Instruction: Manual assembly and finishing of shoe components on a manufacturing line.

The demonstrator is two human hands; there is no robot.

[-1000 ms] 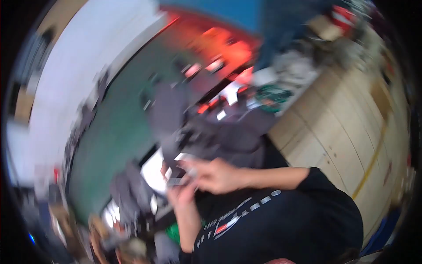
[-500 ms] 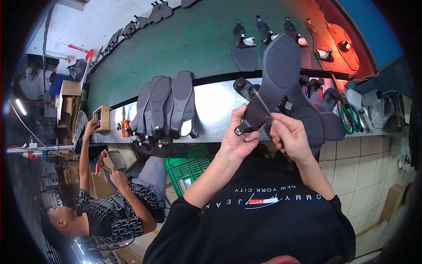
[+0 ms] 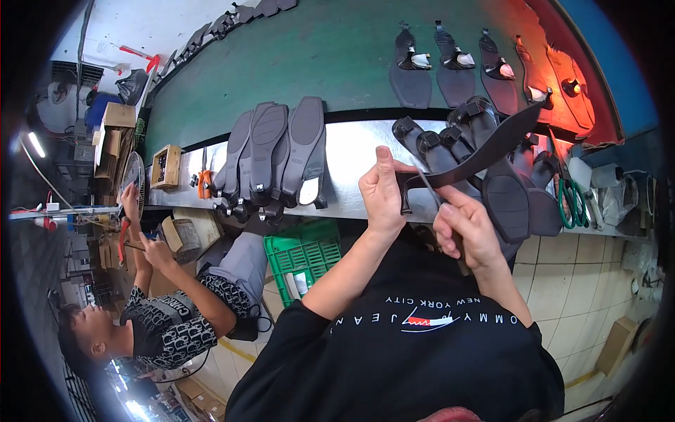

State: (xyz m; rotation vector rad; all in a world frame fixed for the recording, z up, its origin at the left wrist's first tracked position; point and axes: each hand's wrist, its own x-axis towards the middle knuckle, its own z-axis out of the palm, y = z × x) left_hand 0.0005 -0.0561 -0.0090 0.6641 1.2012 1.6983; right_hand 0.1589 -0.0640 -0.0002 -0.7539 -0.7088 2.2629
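Dark grey, rubber-like and long, a curved shoe sole [image 3: 485,152] is held up in the air above the near edge of a brushed-steel ledge [image 3: 350,144], seen almost edge-on and slanting up to the right. The person's bare left hand [image 3: 384,191] grips its lower left end, thumb upright and fingers passing behind it. The bare right hand [image 3: 465,228] is closed round a thin, flat, greyish blade-like tool [image 3: 425,183], its index finger stretched toward the underside of the sole; whether the tool's edge touches the sole cannot be told. Behind the ledge spreads a green bench top [image 3: 302,67], where a row of dark soles with small wrapped straps [image 3: 457,70] lies near the right edge, its rightmost ones lit red. Overlapping dark grey soles [image 3: 261,151] lie across the left part of the ledge; beyond them, toward its left end, are orange-handled pliers [image 3: 204,184] and a small pale wooden box [image 3: 175,167]. At its right end, more dark soles [image 3: 508,207] lie heaped beside green-handled scissors [image 3: 574,204]. Below the ledge's near edge stands a green plastic crate [image 3: 309,259]; left of it, a co-worker [image 3: 200,313] holds a red-handled tool [image 3: 123,240].
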